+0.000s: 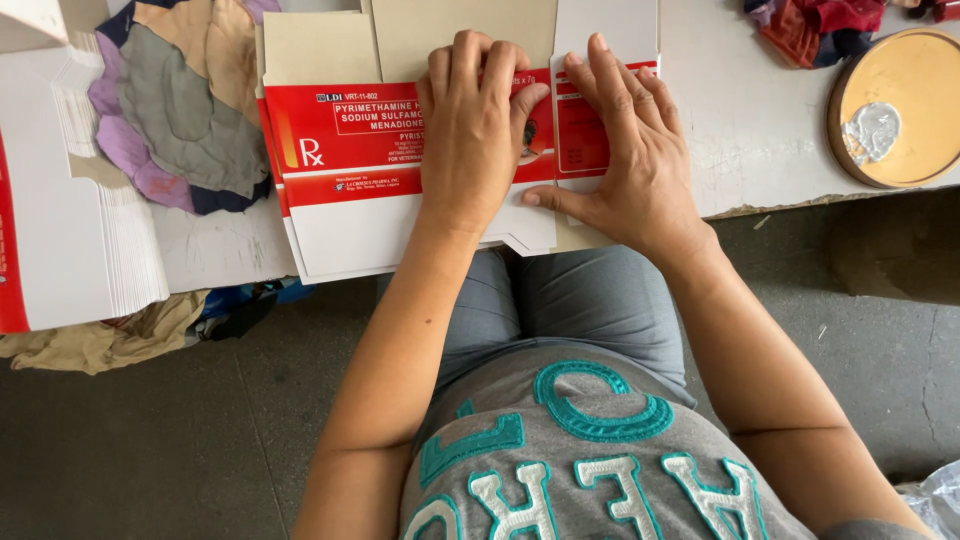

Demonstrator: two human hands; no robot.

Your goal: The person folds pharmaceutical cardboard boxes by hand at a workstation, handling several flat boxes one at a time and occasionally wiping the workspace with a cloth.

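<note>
A flat red and white carton blank lies on the white table, hanging over its near edge above my lap. My left hand presses down on the middle of the blank with its fingers curled. Beside it, my right hand lies flat on the blank's right panel, fingers spread and thumb at the lower fold. Both hands rest on the card and grip nothing else.
A tall stack of flat carton blanks sits at the left. Cloth scraps lie behind it. At the right edge stands a round wooden board with a white paste smear. More cloth lies at the top right.
</note>
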